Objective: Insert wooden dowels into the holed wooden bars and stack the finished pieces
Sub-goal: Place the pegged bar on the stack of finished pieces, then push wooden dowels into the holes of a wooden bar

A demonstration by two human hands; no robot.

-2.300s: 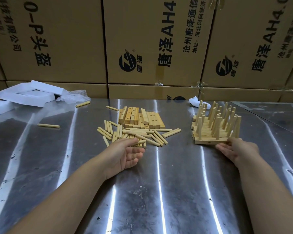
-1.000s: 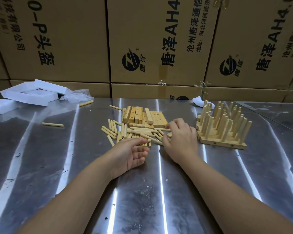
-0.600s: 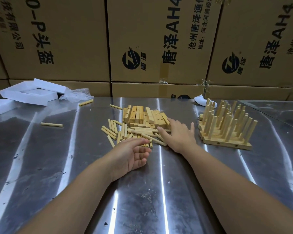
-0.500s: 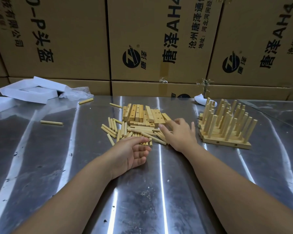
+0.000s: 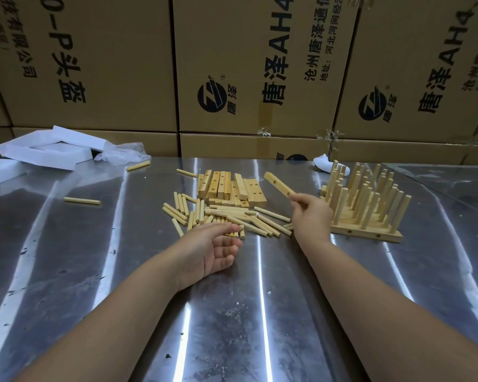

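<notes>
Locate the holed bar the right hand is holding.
Head view, right of centre: holed bar held above the table by the right hand, between the loose bar pile and the doweled stack.

A warehouse: stacked printed cartons (image 5: 100, 62) behind a steel worktable (image 5: 66, 257).
</notes>
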